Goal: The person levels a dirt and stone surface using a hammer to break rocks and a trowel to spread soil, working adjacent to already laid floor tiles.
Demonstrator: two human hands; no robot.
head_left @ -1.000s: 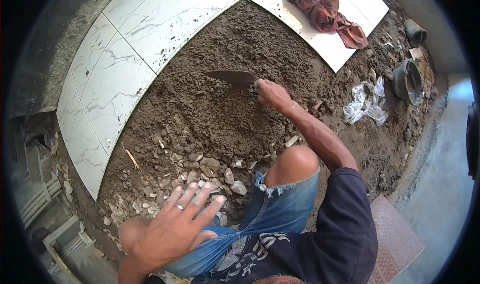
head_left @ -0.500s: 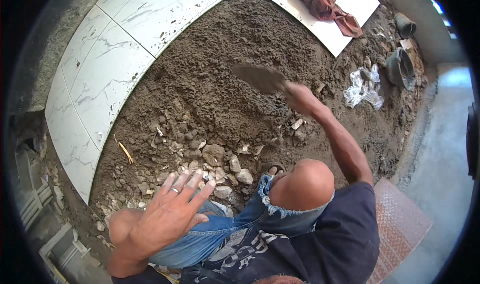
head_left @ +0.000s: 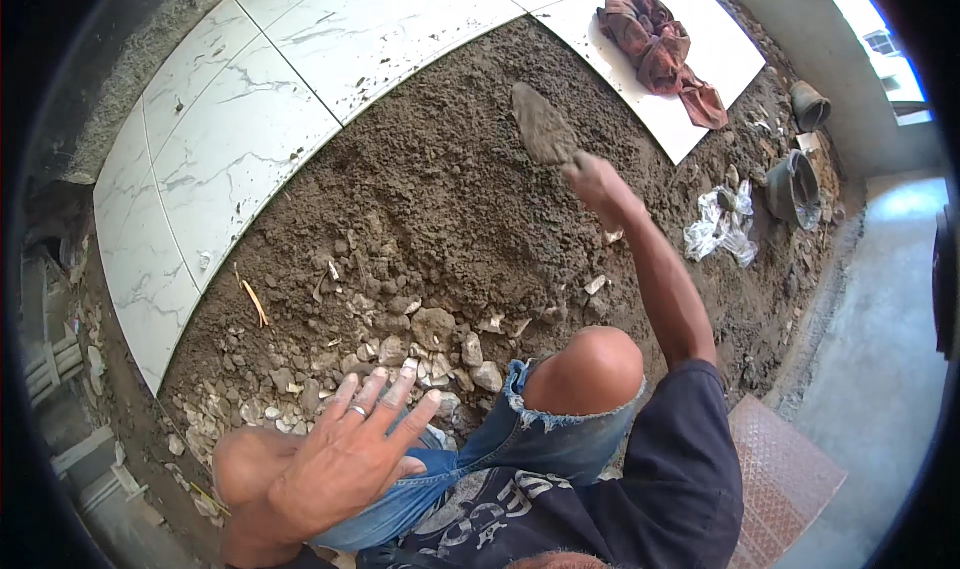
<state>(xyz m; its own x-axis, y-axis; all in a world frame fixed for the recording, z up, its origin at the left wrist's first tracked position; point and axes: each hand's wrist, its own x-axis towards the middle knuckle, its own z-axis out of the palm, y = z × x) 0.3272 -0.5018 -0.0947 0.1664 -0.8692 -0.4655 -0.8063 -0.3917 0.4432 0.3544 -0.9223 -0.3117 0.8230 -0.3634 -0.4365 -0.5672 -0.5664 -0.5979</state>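
Observation:
My right hand point(head_left: 603, 189) is wrapped round the handle of a trowel point(head_left: 543, 126), whose mortar-coated blade points away from me over the dark, damp mortar bed point(head_left: 430, 169). Most of the handle is hidden in my fist. Whether the blade touches the mortar I cannot tell. My left hand point(head_left: 350, 454), with a ring on one finger, hangs over my bent left knee, fingers spread and holding nothing. Beyond its fingertips lie broken stones and rubble point(head_left: 433, 329). White marbled tiles point(head_left: 270, 99) border the mortar on the left and far side.
A crumpled reddish-brown cloth point(head_left: 650, 44) lies on a far white tile. To the right are a white plastic bag point(head_left: 722, 227), a dark bucket point(head_left: 793, 189) and a smaller bucket point(head_left: 808, 106). A patterned reddish tile point(head_left: 785, 474) sits by my right side, along a grey floor strip point(head_left: 880, 299).
My right hand has moved the trowel farther away, and its blade has swung from pointing left to pointing more forward. My left hand stays spread over the knee. The view has shifted slightly.

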